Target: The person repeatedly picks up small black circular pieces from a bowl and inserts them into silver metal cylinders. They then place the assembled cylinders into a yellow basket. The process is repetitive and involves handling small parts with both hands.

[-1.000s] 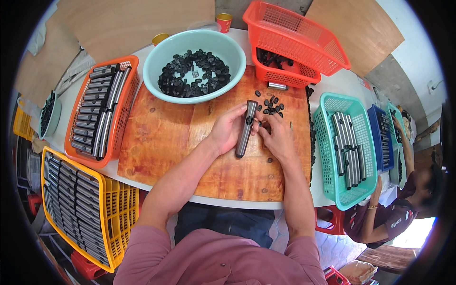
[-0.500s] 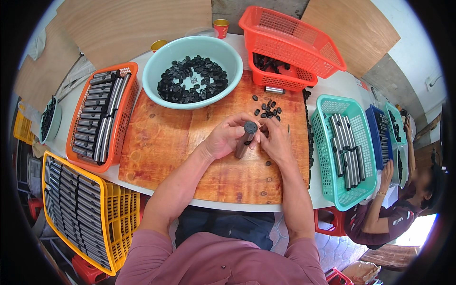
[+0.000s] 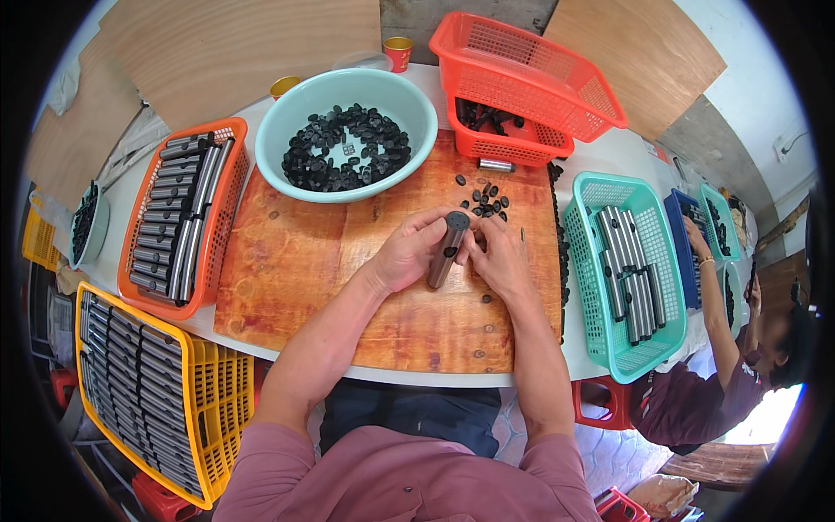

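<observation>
My left hand (image 3: 405,256) is closed around a dark metal tube (image 3: 441,264) held tilted over the wooden board. A round black cap (image 3: 457,221) covers its upper end, and a black oval spot shows on its side. My right hand (image 3: 502,257) is right beside the tube, thumb and fingers drawn together near its side. Whatever those fingertips pinch, if anything, is hidden. Just beyond my right hand, several small black oval plugs (image 3: 487,198) lie loose on the board. A short shiny metal tube (image 3: 496,164) lies on its side behind them.
The wooden board (image 3: 287,287) bears a pale green basin (image 3: 270,165) of black plugs. Tubes fill an orange basket (image 3: 228,204) and a yellow crate (image 3: 228,383) at left, a green basket (image 3: 648,352) at right. Red baskets (image 3: 522,61) stand behind. A co-worker's arm (image 3: 718,304) is far right.
My hands stay at the tube, with my right fingers shifted slightly. The co-worker's arm has stretched farther forward to the blue basket. The whole view has moved a little.
</observation>
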